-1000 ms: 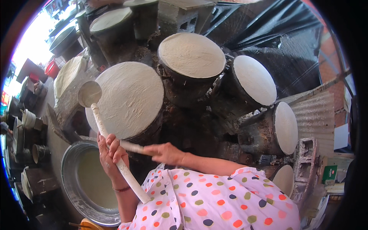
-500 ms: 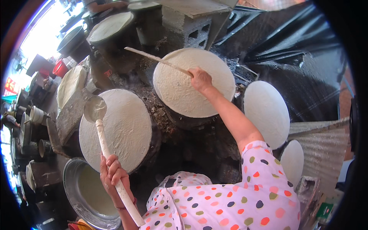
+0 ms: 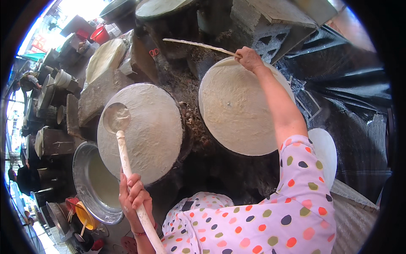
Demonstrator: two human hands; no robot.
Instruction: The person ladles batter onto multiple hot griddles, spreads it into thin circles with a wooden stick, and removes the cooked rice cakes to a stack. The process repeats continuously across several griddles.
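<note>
My left hand (image 3: 134, 197) is wrapped round the long pale handle of a ladle (image 3: 117, 118). Its round bowl hangs over the left batter-covered round pot top (image 3: 148, 139). In my right hand (image 3: 251, 58) is a long thin stick (image 3: 198, 44), pointing left past the far rim of another round top (image 3: 241, 106), coated in a pale, bumpy layer. That hand is above the top's far edge; whether the stick touches the layer, I cannot tell. A metal basin (image 3: 84, 178) of pale liquid stands left of my left hand.
A white disc (image 3: 325, 154) lies partly behind my right arm. Concrete blocks (image 3: 266, 31) and another pot top (image 3: 163, 7) are at the far side. Black plastic sheeting (image 3: 338, 72) covers the right. Red bucket (image 3: 100, 35) and yellow container (image 3: 86, 216) are to the left.
My right hand and the stick have moved from over the middle of the pale layer to its far edge. The view has shifted. The ladle remains in my left hand over the left top.
</note>
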